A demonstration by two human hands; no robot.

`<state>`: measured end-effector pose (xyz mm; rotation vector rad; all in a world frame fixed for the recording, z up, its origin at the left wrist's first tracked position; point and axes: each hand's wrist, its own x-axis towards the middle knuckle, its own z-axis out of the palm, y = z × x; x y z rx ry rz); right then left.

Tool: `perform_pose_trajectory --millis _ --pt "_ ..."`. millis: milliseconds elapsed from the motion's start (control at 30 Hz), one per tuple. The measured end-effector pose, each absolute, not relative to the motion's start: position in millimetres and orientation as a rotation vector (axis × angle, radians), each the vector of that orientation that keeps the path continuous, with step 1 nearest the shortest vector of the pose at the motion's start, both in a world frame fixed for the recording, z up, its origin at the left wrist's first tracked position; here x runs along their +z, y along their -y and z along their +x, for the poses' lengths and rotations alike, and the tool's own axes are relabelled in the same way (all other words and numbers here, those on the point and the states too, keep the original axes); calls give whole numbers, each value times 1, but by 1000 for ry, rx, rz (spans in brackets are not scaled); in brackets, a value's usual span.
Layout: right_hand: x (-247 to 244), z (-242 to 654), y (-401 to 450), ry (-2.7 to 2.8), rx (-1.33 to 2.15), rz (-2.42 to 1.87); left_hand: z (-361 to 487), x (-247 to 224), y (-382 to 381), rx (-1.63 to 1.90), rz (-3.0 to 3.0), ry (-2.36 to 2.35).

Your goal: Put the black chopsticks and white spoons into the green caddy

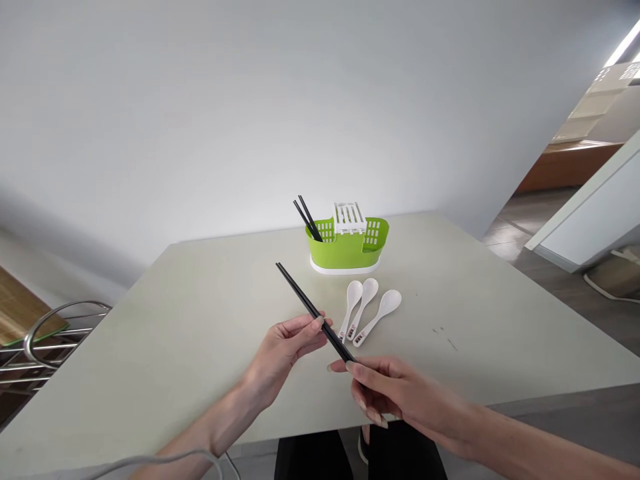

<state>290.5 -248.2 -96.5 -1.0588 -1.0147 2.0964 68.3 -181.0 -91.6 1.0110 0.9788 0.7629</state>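
A pair of black chopsticks (301,295) slants over the near part of the table, its thin tips pointing up and left. My left hand (295,340) pinches the pair around its middle. Lower down, the thumb and fingers of my right hand (385,387) close on the thick end. Just beyond my hands lie three white spoons (387,305), bowls facing away from me; the leftmost handle is partly hidden by my hand and the chopsticks. Behind them stands a green utensil basket (337,253) on a white base, with more black chopsticks (309,220) leaning in its left compartment.
A white slotted piece (350,217) sits across the middle of the basket. The pale table (200,320) meets a white wall at its back. Metal rack bars (45,347) stand beyond its left edge, and a grey cable (165,459) crosses at lower left.
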Motion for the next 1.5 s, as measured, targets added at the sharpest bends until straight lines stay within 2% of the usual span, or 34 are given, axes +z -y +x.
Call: perform_pose_trajectory --millis 367,1033,1500 --pt "-94 293 247 1061 2080 -1100 56 -87 160 936 972 -1010" --pt "-103 303 247 955 2146 -1151 52 -87 156 881 1018 -1063" --pt "-86 313 245 806 2189 -1054 50 -74 145 1021 919 -1156"
